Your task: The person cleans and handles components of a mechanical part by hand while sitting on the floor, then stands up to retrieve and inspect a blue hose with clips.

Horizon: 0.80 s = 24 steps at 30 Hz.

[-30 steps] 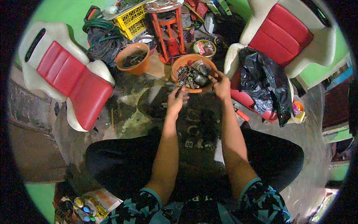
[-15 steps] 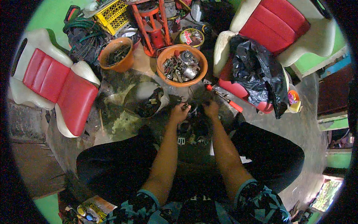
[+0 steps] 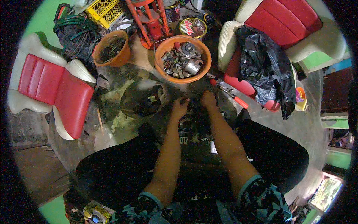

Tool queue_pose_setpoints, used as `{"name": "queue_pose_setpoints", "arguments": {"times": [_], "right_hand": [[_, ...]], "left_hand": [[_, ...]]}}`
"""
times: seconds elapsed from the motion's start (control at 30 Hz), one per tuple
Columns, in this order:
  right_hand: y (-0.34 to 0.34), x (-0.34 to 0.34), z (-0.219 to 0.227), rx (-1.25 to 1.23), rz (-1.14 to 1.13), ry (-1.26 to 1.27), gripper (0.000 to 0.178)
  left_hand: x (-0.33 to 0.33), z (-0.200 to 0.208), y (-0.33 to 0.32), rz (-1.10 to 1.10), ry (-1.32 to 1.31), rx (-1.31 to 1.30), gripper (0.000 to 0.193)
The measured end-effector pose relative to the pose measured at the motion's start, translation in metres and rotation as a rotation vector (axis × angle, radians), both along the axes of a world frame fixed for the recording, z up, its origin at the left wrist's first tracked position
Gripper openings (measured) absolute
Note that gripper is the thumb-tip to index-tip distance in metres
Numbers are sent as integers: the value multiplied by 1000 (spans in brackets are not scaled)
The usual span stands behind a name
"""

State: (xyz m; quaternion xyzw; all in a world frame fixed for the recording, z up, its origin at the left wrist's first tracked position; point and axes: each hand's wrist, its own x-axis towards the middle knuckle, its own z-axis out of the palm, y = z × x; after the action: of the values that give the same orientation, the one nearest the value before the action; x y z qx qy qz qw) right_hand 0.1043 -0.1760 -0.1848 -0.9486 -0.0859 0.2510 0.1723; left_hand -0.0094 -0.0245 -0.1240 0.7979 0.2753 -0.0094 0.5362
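Note:
My left hand (image 3: 180, 107) is in front of the orange basin, fingers curled and pinched together. Whatever it pinches is small, dark and hard to make out. Close by on the right, my right hand (image 3: 208, 99) reaches into shadow with its fingers bent down. Dark, unclear parts lie between and below both hands. The orange basin (image 3: 182, 79) holds a heap of metal parts, among them a silver cylindrical piece (image 3: 192, 67). Left of my left hand sits a round, dark, shallow pan (image 3: 128, 104) with a small pale piece in it.
A red-handled long tool (image 3: 239, 101) lies right of my right hand. Red and white seats stand at left (image 3: 72, 100) and right (image 3: 285, 22), the right one under a black plastic bag (image 3: 263, 67). Behind are an orange pot (image 3: 123, 52), a red metal stand (image 3: 153, 28) and a round tin (image 3: 192, 27).
My right hand has moved slightly forward and nearer to my left hand, which stays almost in place. The whole view has shifted a little.

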Motion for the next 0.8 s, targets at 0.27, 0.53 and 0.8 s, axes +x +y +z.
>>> {"name": "queue_pose_setpoints", "arguments": {"times": [0.27, 0.53, 0.8], "right_hand": [[-3, -6, 18, 98, 24, -110, 31], [-59, -5, 55, 645, -139, -179, 31], [-75, -2, 206, 1115, -129, -54, 11]], "left_hand": [[5, -14, 6, -60, -79, -48, 48], [10, 28, -1, -159, 11, -55, 49], [13, 105, -26, -356, -144, -169, 40]]}}
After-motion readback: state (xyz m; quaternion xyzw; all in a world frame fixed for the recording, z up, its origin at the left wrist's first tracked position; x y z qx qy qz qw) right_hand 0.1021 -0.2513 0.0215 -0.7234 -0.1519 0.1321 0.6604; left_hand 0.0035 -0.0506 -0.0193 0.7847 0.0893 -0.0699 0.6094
